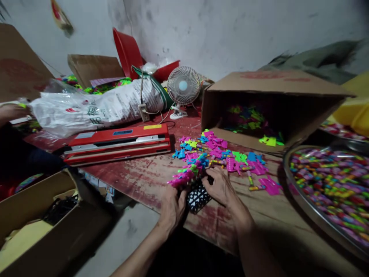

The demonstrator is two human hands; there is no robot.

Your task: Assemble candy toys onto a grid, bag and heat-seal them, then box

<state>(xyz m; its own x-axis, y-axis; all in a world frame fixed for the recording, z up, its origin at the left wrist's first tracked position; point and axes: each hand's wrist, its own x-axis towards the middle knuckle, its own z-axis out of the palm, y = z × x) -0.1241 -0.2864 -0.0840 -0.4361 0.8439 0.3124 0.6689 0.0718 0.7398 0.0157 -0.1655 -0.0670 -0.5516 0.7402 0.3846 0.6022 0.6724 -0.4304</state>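
while near table edge point(206, 234), black rack point(198, 198)

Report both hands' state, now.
Left hand: curled beside the black rack; its grip cannot be told.
Right hand: curled at the rack; what it holds cannot be told.

Both hands I can see here are bare, the left hand point(172, 206) just left of the lower centre of the frame, the right hand point(221, 186) a little right of it. The left forearm point(144, 246) is bare too, slim at the wrist and wider toward the bottom edge. The right forearm point(248, 234) is likewise bare by the wrist, then sinks into shadow. Between them, at bottom centre, the dark clothing point(196, 256) looks nearly black, its cut lost in the gloom.
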